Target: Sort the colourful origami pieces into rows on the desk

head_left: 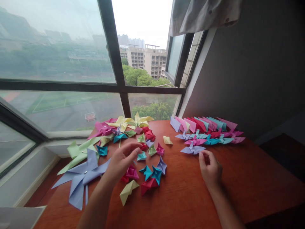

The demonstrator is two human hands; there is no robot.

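Observation:
My right hand point(211, 168) is closed in a pinch at the right tip of a lavender paper crane point(192, 149), which sits at the front of several rows of folded paper. My left hand point(124, 159) is held over a cluster of small folded paper boats, thumb and fingers apart, with nothing visible between them. Closest to its fingertips are a red paper boat point(144, 146) and a turquoise paper boat point(142, 156). Part of the cluster is hidden behind this hand.
Paper pinwheels, among them a large lavender pinwheel point(85, 173), lie along the left of the brown table point(181, 197). A pale yellow folded piece point(168, 140) sits alone mid-table. Upright folded papers point(200, 124) line the back right. A window frame point(124, 87) rises behind.

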